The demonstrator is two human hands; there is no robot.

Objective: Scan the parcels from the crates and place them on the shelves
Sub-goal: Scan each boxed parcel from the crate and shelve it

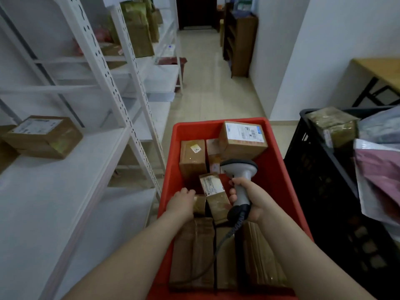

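A bare left forearm (129, 245) and a bare right forearm (303, 252) are shown uncovered from the lower edge of the view to the wrists, each ending in an ungloved hand, the left hand (183, 202) and the right hand (253, 200), with short, rounded fingers.

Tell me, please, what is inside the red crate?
The red crate holds parcels: a labelled box at the back, a box with a yellow sticker, a small labelled parcel by the left hand, flat parcels nearest. The scanner in the right hand covers some; anything underneath is hidden.

Cardboard boxes (43, 135) lie on the white shelf (65, 180) and in the red crate (278, 174).
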